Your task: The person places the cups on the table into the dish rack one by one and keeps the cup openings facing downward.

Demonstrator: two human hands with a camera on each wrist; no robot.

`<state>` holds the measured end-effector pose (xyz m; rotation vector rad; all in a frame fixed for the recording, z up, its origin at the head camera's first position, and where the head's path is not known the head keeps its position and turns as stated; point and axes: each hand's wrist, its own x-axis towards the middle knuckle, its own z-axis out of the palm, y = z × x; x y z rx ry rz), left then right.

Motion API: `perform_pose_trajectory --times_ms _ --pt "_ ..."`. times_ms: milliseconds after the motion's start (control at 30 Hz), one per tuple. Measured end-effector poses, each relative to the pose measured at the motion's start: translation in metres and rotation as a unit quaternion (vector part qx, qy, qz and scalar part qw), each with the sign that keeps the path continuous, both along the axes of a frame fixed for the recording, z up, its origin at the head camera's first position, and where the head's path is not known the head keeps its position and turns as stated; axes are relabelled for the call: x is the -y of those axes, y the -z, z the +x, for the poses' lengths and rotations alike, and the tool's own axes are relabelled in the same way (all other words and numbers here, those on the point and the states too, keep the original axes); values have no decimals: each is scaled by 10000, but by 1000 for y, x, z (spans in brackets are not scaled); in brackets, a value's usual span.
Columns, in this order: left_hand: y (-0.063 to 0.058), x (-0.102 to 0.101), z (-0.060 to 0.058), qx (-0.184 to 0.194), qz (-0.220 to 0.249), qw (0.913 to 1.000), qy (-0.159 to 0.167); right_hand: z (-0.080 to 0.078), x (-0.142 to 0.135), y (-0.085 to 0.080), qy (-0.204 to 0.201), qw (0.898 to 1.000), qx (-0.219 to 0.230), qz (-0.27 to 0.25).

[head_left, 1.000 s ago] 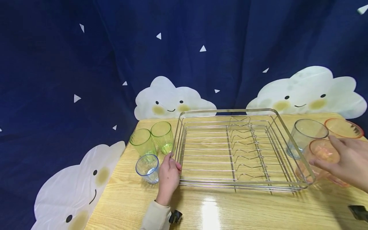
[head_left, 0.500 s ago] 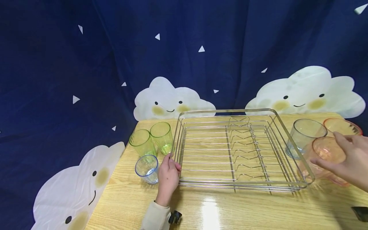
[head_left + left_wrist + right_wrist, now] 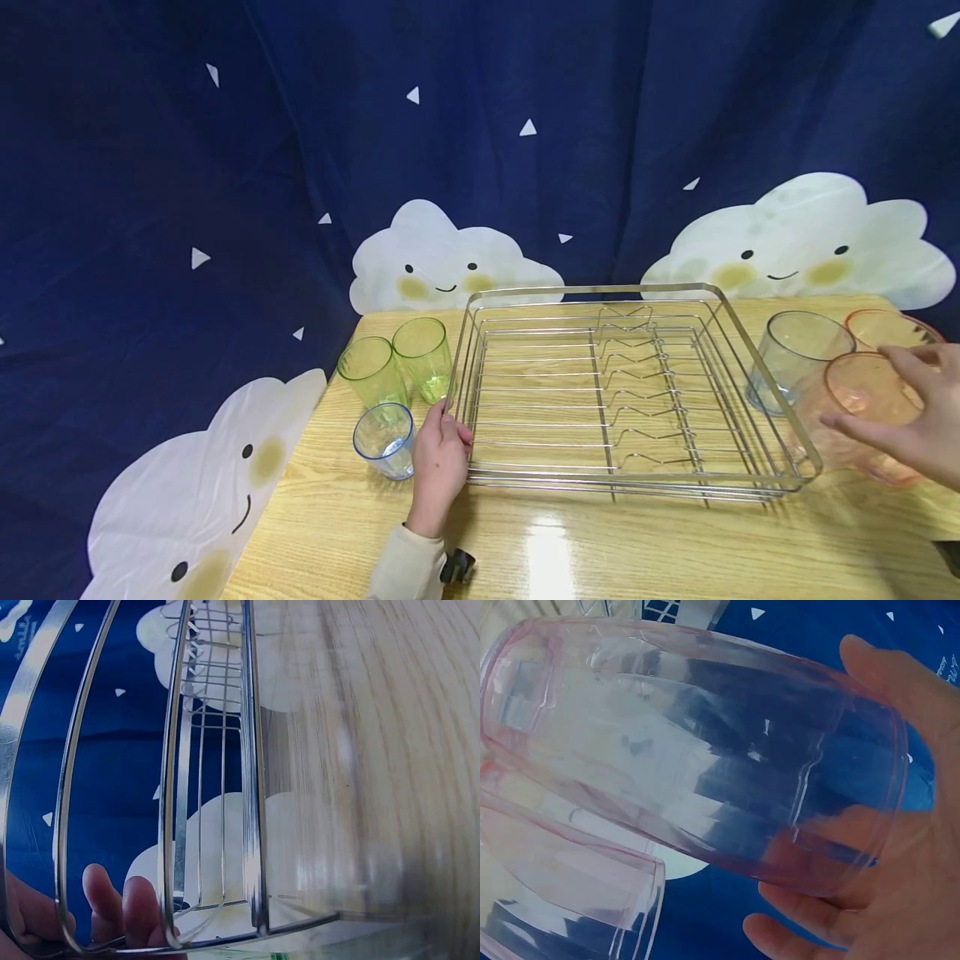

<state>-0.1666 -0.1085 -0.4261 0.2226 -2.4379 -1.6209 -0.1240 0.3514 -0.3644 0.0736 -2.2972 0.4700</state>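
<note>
A wire dish rack stands on the wooden table. My left hand grips its left side near the front corner; in the left wrist view, fingertips curl between the rack's wires. On the right, my right hand holds a clear orange-pink tumbler by its upper part. Seen from the right wrist, the thumb lies along one side of this tumbler and the fingers bend round the other. A second pinkish tumbler is close beside it.
Left of the rack stand two green tumblers and a short blue-rimmed glass. At the right, a grey-blue tumbler and an orange-rimmed tumbler are behind the held one. A dark blue curtain hangs beyond the table.
My right hand has moved a little to the right, away from the rack, with the orange-pink tumbler. The left hand and the rack have stayed in place.
</note>
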Motion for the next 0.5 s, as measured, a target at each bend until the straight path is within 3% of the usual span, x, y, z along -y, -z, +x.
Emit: perform_pose_trajectory --times_ms 233,500 --pt "-1 -1 0 4 -1 10000 -7 1 2 -6 -4 9984 -567 -64" --pt "0 0 1 12 2 10000 -16 6 6 -12 -408 9947 -478 -813"
